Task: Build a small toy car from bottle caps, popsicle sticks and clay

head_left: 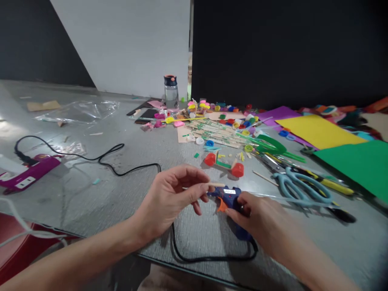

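Note:
Between thumb and fingers, my left hand pinches a short wooden stick that points right. My right hand is wrapped round a dark blue glue gun with an orange trigger. The gun's nozzle points left, close to my left fingertips; whether it touches the stick I cannot tell. A clear glue stick runs out of the gun's back. Just beyond my hands stands a small piece made of red bottle caps joined by a green and wooden strip.
Blue-handled scissors and a yellow-black cutter lie at right. Wooden sticks and coloured caps are heaped behind. A water bottle stands at the back. The black cord loops along the front edge; a purple power strip sits left.

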The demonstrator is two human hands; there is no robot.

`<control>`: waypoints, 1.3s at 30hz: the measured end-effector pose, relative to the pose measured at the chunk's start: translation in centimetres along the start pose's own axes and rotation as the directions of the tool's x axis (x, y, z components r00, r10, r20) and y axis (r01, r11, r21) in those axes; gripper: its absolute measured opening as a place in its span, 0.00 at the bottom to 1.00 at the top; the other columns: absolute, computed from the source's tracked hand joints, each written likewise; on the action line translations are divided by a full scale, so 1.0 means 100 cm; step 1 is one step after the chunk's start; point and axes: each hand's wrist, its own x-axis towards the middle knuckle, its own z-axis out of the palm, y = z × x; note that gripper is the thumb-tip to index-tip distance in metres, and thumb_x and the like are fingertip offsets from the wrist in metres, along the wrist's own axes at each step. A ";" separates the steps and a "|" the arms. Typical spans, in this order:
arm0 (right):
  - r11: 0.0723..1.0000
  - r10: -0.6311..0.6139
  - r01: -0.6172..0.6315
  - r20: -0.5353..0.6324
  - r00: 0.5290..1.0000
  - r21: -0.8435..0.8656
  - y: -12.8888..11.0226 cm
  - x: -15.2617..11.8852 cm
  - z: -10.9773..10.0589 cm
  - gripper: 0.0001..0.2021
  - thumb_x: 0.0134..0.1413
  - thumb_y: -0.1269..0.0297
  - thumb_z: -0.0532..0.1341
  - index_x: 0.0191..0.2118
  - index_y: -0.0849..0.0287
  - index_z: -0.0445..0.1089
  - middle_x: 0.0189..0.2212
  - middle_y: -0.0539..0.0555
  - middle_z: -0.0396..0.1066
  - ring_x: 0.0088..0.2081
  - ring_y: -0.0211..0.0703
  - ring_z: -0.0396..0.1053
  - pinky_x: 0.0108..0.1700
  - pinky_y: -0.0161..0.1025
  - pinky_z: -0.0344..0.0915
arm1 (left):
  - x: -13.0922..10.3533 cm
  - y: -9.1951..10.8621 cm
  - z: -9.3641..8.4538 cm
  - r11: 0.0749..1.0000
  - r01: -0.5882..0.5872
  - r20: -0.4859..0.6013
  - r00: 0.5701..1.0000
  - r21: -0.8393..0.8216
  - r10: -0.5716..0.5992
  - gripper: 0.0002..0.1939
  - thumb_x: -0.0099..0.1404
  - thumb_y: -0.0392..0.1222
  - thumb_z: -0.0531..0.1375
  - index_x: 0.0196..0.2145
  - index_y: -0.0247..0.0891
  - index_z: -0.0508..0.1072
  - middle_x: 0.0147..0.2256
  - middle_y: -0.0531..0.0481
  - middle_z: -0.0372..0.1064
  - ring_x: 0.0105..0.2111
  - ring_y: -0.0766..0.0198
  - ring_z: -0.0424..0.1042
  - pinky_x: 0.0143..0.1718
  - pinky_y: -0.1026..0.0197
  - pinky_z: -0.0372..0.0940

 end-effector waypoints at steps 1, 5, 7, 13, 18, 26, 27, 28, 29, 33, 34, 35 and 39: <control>1.000 0.011 -0.011 0.006 1.000 0.029 0.001 0.001 0.000 0.10 0.60 0.55 0.63 0.31 0.55 0.69 0.21 0.49 0.69 0.20 0.39 0.59 0.23 0.38 0.45 | 0.001 0.000 0.000 1.000 0.002 0.008 1.000 -0.013 -0.002 0.03 0.62 0.35 0.67 0.35 0.34 0.78 0.28 0.52 0.76 0.27 0.69 0.73 0.23 0.71 0.72; 0.971 0.037 -0.033 -0.011 0.999 0.236 0.010 0.003 0.002 0.10 0.61 0.56 0.59 0.31 0.55 0.70 0.17 0.47 0.65 0.18 0.37 0.56 0.21 0.36 0.45 | 0.007 -0.001 -0.002 0.996 -0.005 0.053 0.999 -0.087 0.010 0.04 0.62 0.32 0.67 0.36 0.34 0.79 0.30 0.52 0.75 0.27 0.70 0.73 0.25 0.70 0.74; 0.928 0.062 -0.053 -0.013 0.998 0.369 0.014 0.003 0.002 0.11 0.62 0.54 0.58 0.34 0.55 0.69 0.17 0.46 0.64 0.17 0.36 0.56 0.20 0.35 0.45 | 0.009 -0.002 -0.003 0.993 -0.014 0.080 0.997 -0.118 0.024 0.04 0.62 0.31 0.67 0.36 0.35 0.79 0.30 0.53 0.75 0.28 0.71 0.72 0.26 0.70 0.74; 0.657 0.218 -0.146 -0.001 0.976 0.740 0.009 0.000 -0.006 0.17 0.56 0.46 0.62 0.38 0.54 0.62 0.19 0.44 0.63 0.18 0.36 0.61 0.18 0.31 0.57 | 0.009 0.002 -0.008 0.988 -0.055 0.099 0.993 -0.147 0.070 0.03 0.63 0.32 0.67 0.36 0.35 0.78 0.30 0.53 0.73 0.28 0.72 0.72 0.28 0.71 0.74; 0.411 0.301 -0.029 -0.106 0.948 0.911 0.006 -0.003 -0.014 0.22 0.50 0.49 0.71 0.40 0.54 0.61 0.21 0.46 0.69 0.19 0.38 0.67 0.20 0.32 0.65 | 0.005 0.008 -0.011 0.981 -0.078 0.070 0.993 -0.179 0.091 0.03 0.68 0.38 0.63 0.37 0.36 0.76 0.30 0.52 0.74 0.28 0.69 0.73 0.26 0.68 0.75; -0.084 0.303 -0.107 0.128 0.944 0.991 -0.007 -0.005 -0.022 0.19 0.48 0.53 0.74 0.34 0.58 0.67 0.22 0.49 0.67 0.20 0.32 0.60 0.17 0.25 0.57 | 0.003 0.018 -0.010 0.981 -0.107 0.038 0.993 -0.162 0.114 0.03 0.71 0.38 0.59 0.37 0.37 0.69 0.31 0.52 0.76 0.27 0.66 0.77 0.25 0.66 0.75; -0.090 0.286 -0.106 0.127 0.950 0.990 -0.009 -0.006 -0.023 0.18 0.48 0.53 0.73 0.32 0.58 0.67 0.22 0.49 0.66 0.21 0.32 0.59 0.17 0.24 0.55 | 0.003 0.017 -0.010 0.982 -0.107 0.038 0.993 -0.159 0.114 0.03 0.71 0.38 0.59 0.37 0.37 0.69 0.30 0.52 0.76 0.27 0.66 0.77 0.25 0.66 0.75; -0.088 0.279 -0.100 0.121 0.953 0.991 -0.011 -0.007 -0.024 0.17 0.50 0.53 0.73 0.32 0.58 0.67 0.22 0.49 0.66 0.21 0.32 0.58 0.17 0.24 0.54 | 0.004 0.017 -0.010 0.982 -0.104 0.038 0.993 -0.155 0.111 0.03 0.71 0.38 0.60 0.37 0.37 0.69 0.30 0.52 0.75 0.27 0.66 0.77 0.25 0.66 0.75; -0.079 0.276 -0.092 0.110 0.955 0.993 -0.011 -0.008 -0.025 0.16 0.51 0.54 0.72 0.32 0.57 0.67 0.21 0.48 0.66 0.20 0.31 0.56 0.17 0.24 0.52 | 0.006 0.017 -0.011 0.983 -0.101 0.041 0.993 -0.154 0.109 0.03 0.70 0.38 0.60 0.37 0.37 0.69 0.30 0.52 0.75 0.27 0.66 0.77 0.26 0.65 0.75; -0.072 0.246 -0.049 0.065 0.967 0.996 -0.008 -0.009 -0.031 0.13 0.54 0.53 0.69 0.33 0.58 0.71 0.17 0.48 0.62 0.17 0.30 0.50 0.16 0.26 0.45 | 0.015 0.015 -0.012 0.979 -0.068 0.068 0.994 -0.191 0.082 0.04 0.66 0.35 0.64 0.37 0.36 0.71 0.30 0.53 0.74 0.28 0.68 0.75 0.26 0.66 0.75; -0.088 0.235 -0.038 0.057 0.970 0.995 -0.007 -0.008 -0.034 0.14 0.54 0.53 0.69 0.34 0.59 0.72 0.19 0.49 0.64 0.17 0.30 0.51 0.16 0.26 0.45 | 0.017 0.015 -0.012 0.977 -0.048 0.078 0.995 -0.208 0.065 0.04 0.65 0.34 0.65 0.37 0.36 0.71 0.30 0.53 0.74 0.28 0.68 0.75 0.26 0.67 0.75; -0.110 0.222 -0.035 0.059 0.973 0.993 -0.006 -0.008 -0.037 0.14 0.54 0.52 0.69 0.36 0.59 0.74 0.23 0.51 0.65 0.18 0.30 0.52 0.16 0.27 0.46 | 0.019 0.016 -0.012 0.974 -0.022 0.088 0.995 -0.225 0.043 0.05 0.63 0.33 0.65 0.36 0.36 0.72 0.30 0.53 0.74 0.28 0.68 0.75 0.26 0.67 0.75; -0.148 0.134 -0.069 0.089 0.987 0.987 -0.007 -0.004 -0.048 0.14 0.60 0.50 0.62 0.39 0.56 0.74 0.28 0.50 0.62 0.21 0.32 0.53 0.19 0.30 0.51 | 0.024 0.016 -0.010 0.960 0.074 0.130 0.991 -0.272 -0.039 0.06 0.60 0.31 0.67 0.35 0.34 0.74 0.30 0.52 0.75 0.27 0.69 0.75 0.29 0.67 0.75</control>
